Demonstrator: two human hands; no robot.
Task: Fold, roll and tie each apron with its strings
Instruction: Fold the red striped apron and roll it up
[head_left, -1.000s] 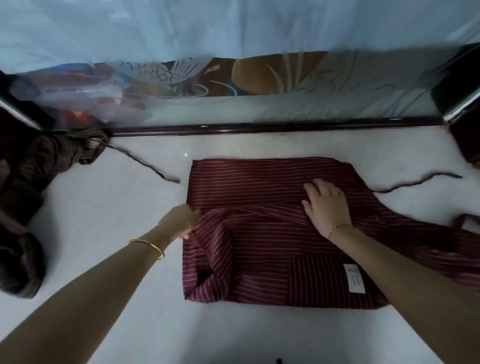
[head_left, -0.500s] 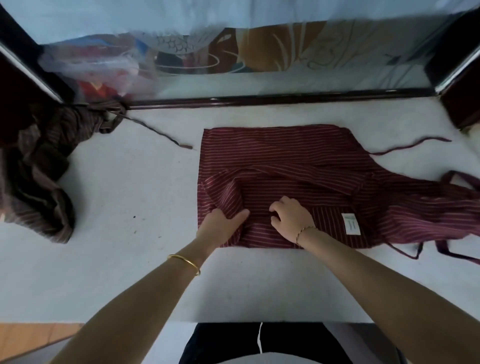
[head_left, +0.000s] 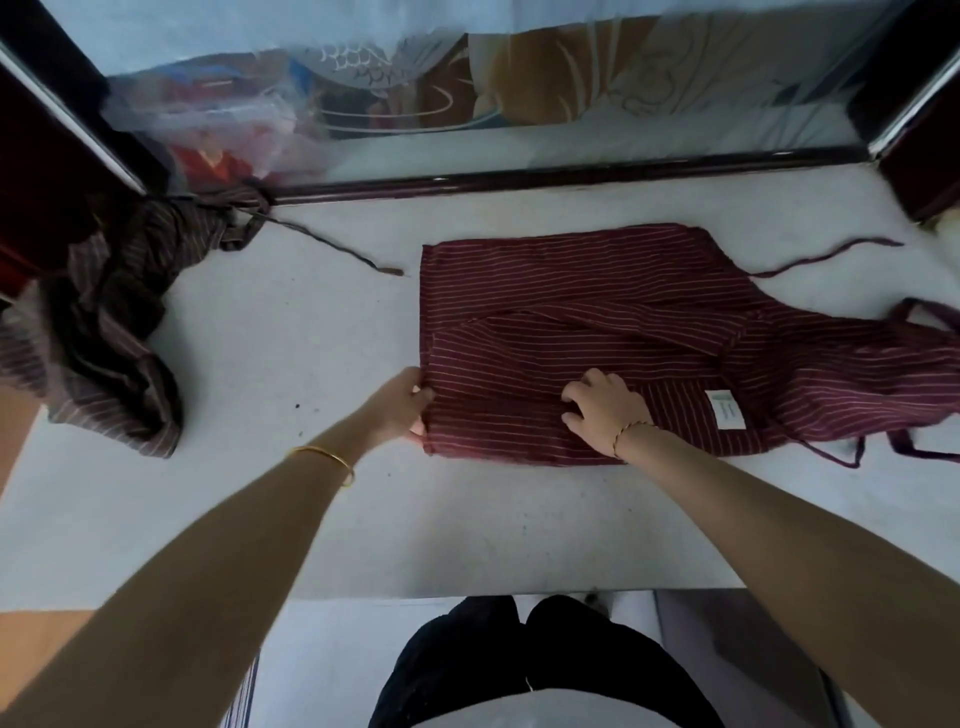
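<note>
The white counter (head_left: 291, 338) fills most of the view, its near edge running straight across just above the person's dark-clothed legs and its far edge meeting a dark rail (head_left: 519, 179) under a glass panel (head_left: 571, 135). Bare surface lies open along the whole near strip and in a wide band between the two cloths. The maroon striped apron (head_left: 571, 270) lies flat right of centre, its near part folded up over itself so that a slanting fold edge crosses the middle. Its left and near edges are straight, well apart from the counter's near edge, and its narrower end runs out of view on the right. A brown apron (head_left: 104, 332) sits heaped at the far left, one string (head_left: 337, 249) trailing toward the maroon cloth and ending just short of its far left corner. The left hand (head_left: 400, 410) grips the maroon apron's left edge near the near corner, thumb on top and fingers (head_left: 415, 431) under the cloth. The right hand (head_left: 602, 410) rests on top of the fold with bent fingers (head_left: 569, 400) pressing the cloth; whether they pinch it cannot be told. Thin maroon ties lie on the counter, one (head_left: 826, 254) beyond the apron and others (head_left: 852, 457) at its near right. A white label (head_left: 726, 409) shows just right of the right hand. A bangle (head_left: 327, 457) circles the left wrist.
</note>
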